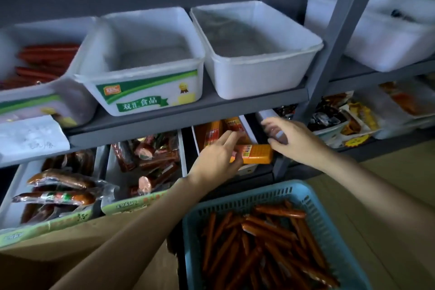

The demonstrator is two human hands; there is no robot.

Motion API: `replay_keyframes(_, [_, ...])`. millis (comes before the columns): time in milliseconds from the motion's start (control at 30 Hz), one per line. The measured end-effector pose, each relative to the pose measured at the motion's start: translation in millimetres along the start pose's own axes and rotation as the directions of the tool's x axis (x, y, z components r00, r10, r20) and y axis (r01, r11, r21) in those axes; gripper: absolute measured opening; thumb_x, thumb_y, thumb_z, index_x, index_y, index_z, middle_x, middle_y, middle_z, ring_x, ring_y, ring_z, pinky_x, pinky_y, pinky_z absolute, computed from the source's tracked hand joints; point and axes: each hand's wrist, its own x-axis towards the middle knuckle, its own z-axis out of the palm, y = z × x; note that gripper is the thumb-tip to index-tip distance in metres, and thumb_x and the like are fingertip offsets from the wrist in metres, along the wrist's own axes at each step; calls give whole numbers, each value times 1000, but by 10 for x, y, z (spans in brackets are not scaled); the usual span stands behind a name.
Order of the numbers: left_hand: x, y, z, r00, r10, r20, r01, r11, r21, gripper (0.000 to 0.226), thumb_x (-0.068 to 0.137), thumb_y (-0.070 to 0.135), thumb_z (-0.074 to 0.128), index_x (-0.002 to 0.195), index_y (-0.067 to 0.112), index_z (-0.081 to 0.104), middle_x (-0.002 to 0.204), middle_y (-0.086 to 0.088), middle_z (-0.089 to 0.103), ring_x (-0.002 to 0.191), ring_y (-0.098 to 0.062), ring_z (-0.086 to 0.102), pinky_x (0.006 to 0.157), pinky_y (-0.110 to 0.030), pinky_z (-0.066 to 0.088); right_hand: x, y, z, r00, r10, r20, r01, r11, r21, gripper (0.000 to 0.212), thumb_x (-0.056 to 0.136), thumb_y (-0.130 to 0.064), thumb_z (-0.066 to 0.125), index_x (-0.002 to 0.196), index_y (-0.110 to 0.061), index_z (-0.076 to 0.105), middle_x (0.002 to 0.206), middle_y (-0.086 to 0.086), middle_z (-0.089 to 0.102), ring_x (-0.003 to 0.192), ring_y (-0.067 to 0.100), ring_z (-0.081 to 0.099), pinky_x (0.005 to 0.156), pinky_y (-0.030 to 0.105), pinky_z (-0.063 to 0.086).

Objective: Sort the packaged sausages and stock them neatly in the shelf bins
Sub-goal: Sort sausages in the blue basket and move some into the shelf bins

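Both hands reach into the lower shelf: the left hand lies with its fingers spread and lightly bent over an orange sausage pack resting across the front of a white bin, touching it on top, while the right hand curls its fingers round a pale, blurred package just beside that bin; what that package holds cannot be told. Nearest the camera, below the arms, a blue basket holds a loose heap of thin red-orange sausages, and a brown cardboard box sits to its left. On the lower shelf, left of the hands, one bin carries dark red vacuum packs and another bin further left carries long brown sausages in clear wrap. More orange packs stand upright inside the white bin behind the left hand. Right of the grey upright post lie mixed yellow and dark snack bags. On the upper shelf, a tub with a green label and a plain white tub stand side by side, a tub with red sausages sits at far left, and a blurred white tub stands beyond the post
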Motion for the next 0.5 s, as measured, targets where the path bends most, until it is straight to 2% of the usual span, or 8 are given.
replay_keyframes(67, [252,172,-312,983,111,-144,-111,994,12,36,86,25,41,119,14,48,106,-5,58,79,-24,64,62,-38,53,94,-206,-373,955,-145,-259,157,987,27,31,84,-2,64,114,-6,58,95,4,66,82,8,61,73,21,49])
replay_keyframes(133, [502,344,-626,941,216,-259,-213,976,42,31,85,22,41,116,16,44,105,-4,57,80,-20,63,63,-35,52,171,-442,-736,866,-232,-443,278,960,40,25,83,-5,66,107,-6,60,85,2,66,77,9,60,71,16,49])
replay_keyframes(200, [752,491,-946,885,292,-363,-276,956,97,29,84,17,44,112,10,49,98,-5,56,80,-14,59,66,-29,49,291,-654,-1064,798,-253,-548,350,934,78,23,82,-12,68,102,-11,58,80,-2,65,74,9,61,73,13,47])
replay_keyframes(233, [880,531,-1092,857,311,-410,-280,950,137,29,83,17,44,109,7,52,96,-5,56,81,-13,57,66,-27,47,388,-729,-1204,800,-245,-548,355,929,102,23,81,-14,71,100,-15,58,81,-4,65,75,8,61,74,13,47])
replay_keyframes(300, [1166,515,-1309,846,281,-453,-211,957,200,34,80,22,42,108,5,53,97,-6,58,86,-16,56,70,-27,44,682,-796,-1448,903,-190,-386,243,966,93,23,80,-21,74,98,-19,60,88,-6,66,82,5,61,79,17,47])
replay_keyframes(367, [1448,419,-1432,916,140,-377,-57,973,224,41,81,29,39,112,5,51,105,-9,60,97,-27,56,80,-35,43,1053,-805,-1577,996,-69,-52,68,998,-19,19,84,-29,68,98,-18,63,101,0,67,94,13,62,88,28,48])
replay_keyframes(433, [1663,259,-1450,975,-124,-182,179,929,323,40,92,27,39,124,4,44,122,-15,54,109,-34,53,88,-39,40,1377,-765,-1521,956,97,276,-89,995,-42,22,96,-32,52,101,-14,63,109,6,66,96,20,62,91,36,48])
replay_keyframes(500, [1720,116,-1367,954,-290,74,196,791,580,41,99,18,32,140,13,31,140,-19,36,120,-37,46,95,-44,39,1560,-725,-1365,838,278,469,-279,958,-68,36,101,-36,37,111,-13,63,115,8,64,94,21,58,85,34,45])
